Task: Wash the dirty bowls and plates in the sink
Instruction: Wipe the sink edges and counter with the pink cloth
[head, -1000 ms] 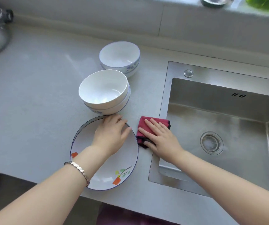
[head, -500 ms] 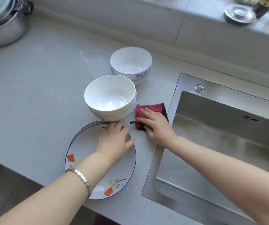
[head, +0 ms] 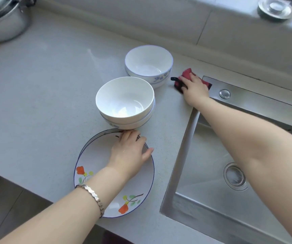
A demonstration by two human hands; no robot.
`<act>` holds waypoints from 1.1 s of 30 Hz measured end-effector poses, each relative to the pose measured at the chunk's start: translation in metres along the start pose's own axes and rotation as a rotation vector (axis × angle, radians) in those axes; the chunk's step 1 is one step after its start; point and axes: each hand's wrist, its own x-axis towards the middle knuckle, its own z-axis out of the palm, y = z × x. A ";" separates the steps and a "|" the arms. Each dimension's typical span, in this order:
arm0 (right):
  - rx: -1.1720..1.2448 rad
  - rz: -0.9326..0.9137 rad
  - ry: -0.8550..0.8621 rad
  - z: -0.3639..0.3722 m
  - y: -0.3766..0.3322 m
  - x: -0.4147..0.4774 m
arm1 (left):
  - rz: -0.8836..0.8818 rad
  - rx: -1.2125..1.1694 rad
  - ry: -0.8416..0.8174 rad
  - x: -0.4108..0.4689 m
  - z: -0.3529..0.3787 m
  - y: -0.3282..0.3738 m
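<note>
- the left hand (head: 129, 152) lies flat, fingers relaxed and spread, on the far part of a blue-rimmed plate (head: 95, 157) painted with orange flowers; it grasps nothing. a silver bracelet (head: 92, 194) sits on that wrist.
- just beyond its fingertips stand two stacked white bowls (head: 124, 103), touching the plate's far edge; a single bowl (head: 148, 64) with a blue pattern sits behind them.
- the right hand (head: 195, 88) presses down on a red cloth (head: 187, 73) with fingers laid over it, just right of the single bowl, at the sink's far left corner.
- all the dishes rest on the pale grey countertop (head: 44, 85), left of the steel sink (head: 185, 155), whose drain (head: 235, 175) shows.
- a steel pot (head: 4, 23) stands far left; a round metal lid (head: 273, 7) lies on the sill.
</note>
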 end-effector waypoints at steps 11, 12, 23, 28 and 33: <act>0.128 -0.383 0.094 0.079 -0.052 -0.249 | 0.286 -0.050 -0.052 -0.037 -0.010 -0.029; 0.127 -0.369 0.078 0.082 -0.056 -0.265 | 0.283 -0.075 -0.034 -0.042 -0.010 -0.033; 0.070 -0.259 -0.068 0.085 -0.062 -0.367 | 0.258 -0.152 -0.068 -0.082 -0.029 -0.054; 0.047 -0.440 -0.125 0.098 -0.060 -0.393 | 0.294 -0.135 -0.122 -0.087 -0.031 -0.045; -0.035 -0.304 -0.053 0.080 0.010 -0.434 | 0.397 -0.128 -0.125 -0.082 -0.026 -0.018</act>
